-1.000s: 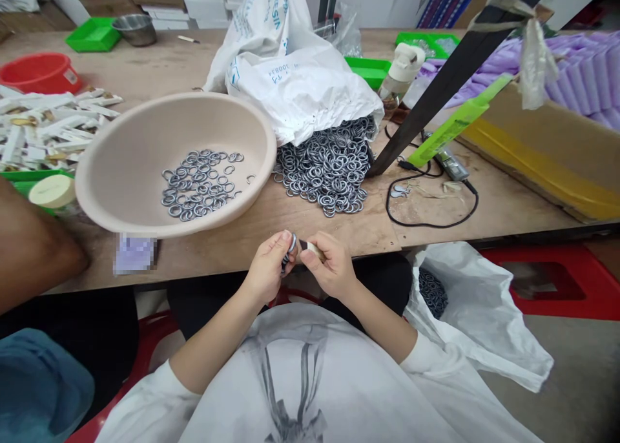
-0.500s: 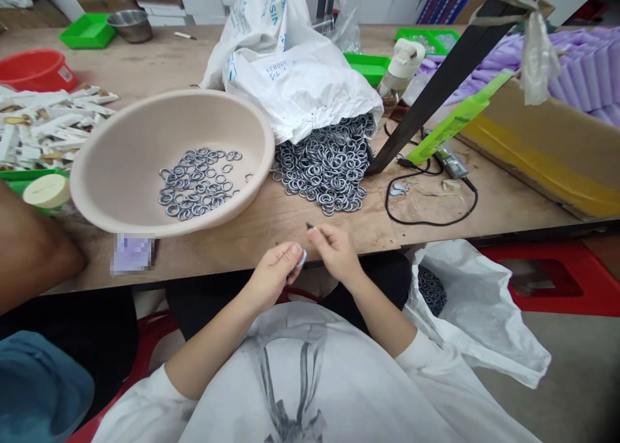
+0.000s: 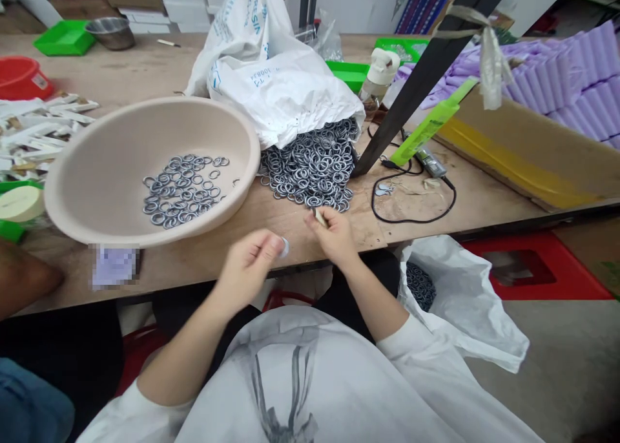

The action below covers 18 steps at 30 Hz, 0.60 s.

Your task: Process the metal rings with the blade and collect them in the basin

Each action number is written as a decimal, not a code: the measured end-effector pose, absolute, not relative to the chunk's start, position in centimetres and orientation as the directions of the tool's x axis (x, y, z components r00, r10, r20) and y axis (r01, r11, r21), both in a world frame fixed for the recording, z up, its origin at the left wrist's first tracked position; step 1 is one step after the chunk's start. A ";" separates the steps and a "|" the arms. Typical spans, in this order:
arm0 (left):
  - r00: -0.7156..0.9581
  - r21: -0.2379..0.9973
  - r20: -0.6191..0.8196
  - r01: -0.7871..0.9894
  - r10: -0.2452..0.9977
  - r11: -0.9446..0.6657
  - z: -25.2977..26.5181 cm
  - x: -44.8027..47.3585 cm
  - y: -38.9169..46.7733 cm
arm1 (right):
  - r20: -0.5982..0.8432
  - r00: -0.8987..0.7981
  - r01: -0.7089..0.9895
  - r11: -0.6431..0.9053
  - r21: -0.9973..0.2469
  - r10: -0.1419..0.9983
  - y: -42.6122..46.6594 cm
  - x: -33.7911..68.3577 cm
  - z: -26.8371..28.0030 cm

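Observation:
My left hand [image 3: 249,259] is closed in a pinch over the table's front edge, holding a small pale, round piece [image 3: 285,247] at its fingertips. My right hand [image 3: 336,237] grips a small tool with a cream handle [image 3: 320,217] and a dark end; its exact kind is hard to make out. Just beyond that hand lies a heap of grey metal rings [image 3: 310,172], spilling from a white printed sack [image 3: 290,94]. To the left stands a large beige basin [image 3: 97,172], with more grey rings [image 3: 184,188] inside on its bottom.
A black post [image 3: 411,81] rises right of the heap, near a black cable [image 3: 411,221] and a cardboard box [image 3: 527,152]. Below the edge hangs an open white bag [image 3: 465,307] with rings. Another person's arm [image 3: 26,275] is at the left, by white strips [image 3: 33,136].
My hands have moved further apart, the left one going left. In my right hand the tool has turned, so its cream handle now shows. The whole view has shifted slightly.

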<state>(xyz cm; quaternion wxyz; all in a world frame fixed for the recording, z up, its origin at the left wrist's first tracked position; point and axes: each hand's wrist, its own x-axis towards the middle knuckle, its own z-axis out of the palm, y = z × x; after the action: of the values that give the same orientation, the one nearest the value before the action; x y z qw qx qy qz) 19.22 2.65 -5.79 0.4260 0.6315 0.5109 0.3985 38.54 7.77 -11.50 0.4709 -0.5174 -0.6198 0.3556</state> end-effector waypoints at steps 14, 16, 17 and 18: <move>0.122 0.646 0.453 0.638 0.883 -0.419 -5.4 17.6 5.0 | 0.032 -0.088 0.054 0.036 -0.998 0.996 9.4 38.4 -11.5; 0.159 0.873 0.207 0.415 0.965 -0.256 -7.4 19.9 4.2 | -0.052 -0.188 -0.173 -0.085 -0.981 0.981 7.8 37.2 -11.3; 0.176 0.954 0.088 0.270 0.980 -0.134 -8.3 20.7 4.0 | -0.069 -0.210 -0.237 -0.119 -0.964 0.975 7.1 36.6 -11.3; 0.194 0.992 -0.013 0.125 0.981 -0.012 -9.1 21.4 4.0 | -0.074 -0.211 -0.278 -0.133 -0.951 0.975 6.5 36.1 -11.3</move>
<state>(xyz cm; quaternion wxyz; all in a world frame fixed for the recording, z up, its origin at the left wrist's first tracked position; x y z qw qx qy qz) 21.36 3.99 -9.10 0.5142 0.5767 0.4793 0.4163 36.10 6.50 -11.33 0.4886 -0.3946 -0.4414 0.6409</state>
